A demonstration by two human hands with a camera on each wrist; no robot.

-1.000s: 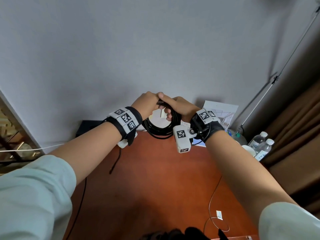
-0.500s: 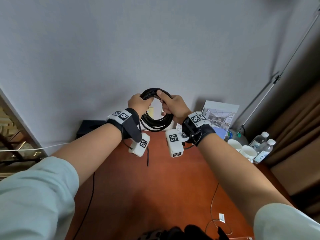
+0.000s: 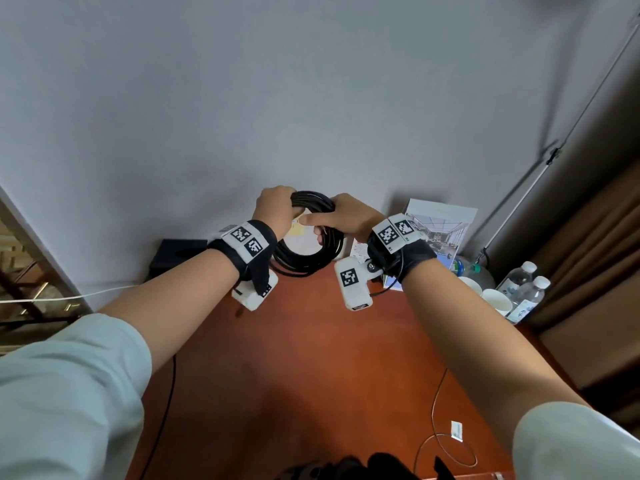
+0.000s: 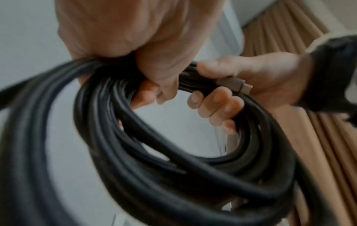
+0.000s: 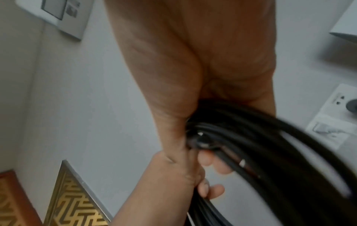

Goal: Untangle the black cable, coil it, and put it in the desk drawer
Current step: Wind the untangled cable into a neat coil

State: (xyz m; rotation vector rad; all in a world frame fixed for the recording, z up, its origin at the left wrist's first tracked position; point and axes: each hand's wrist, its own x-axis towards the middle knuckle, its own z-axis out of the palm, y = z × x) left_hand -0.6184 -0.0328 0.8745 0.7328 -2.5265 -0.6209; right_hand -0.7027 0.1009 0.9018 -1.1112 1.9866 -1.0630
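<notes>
The black cable (image 3: 304,263) is wound into a round coil of several loops and hangs in the air above the far end of the desk (image 3: 311,375). My left hand (image 3: 277,209) grips the top left of the coil, fingers curled round the bundle. My right hand (image 3: 346,216) grips the top right of it, thumb over the strands. In the left wrist view the coil (image 4: 173,175) fills the frame and a metal plug end (image 4: 234,85) lies in my right palm (image 4: 270,79). The right wrist view shows the cable (image 5: 270,152) blurred under my palm. No drawer is in view.
A reddish wooden desk with a thin white wire (image 3: 436,438) at the front right. At the back right stand white cups (image 3: 491,299), water bottles (image 3: 523,289) and a propped brochure (image 3: 440,223). A black box (image 3: 173,254) sits against the wall at the back left.
Both hands turned the coil and shifted their grip along its top. The coil rose a little, then came back down toward the desk's far end.
</notes>
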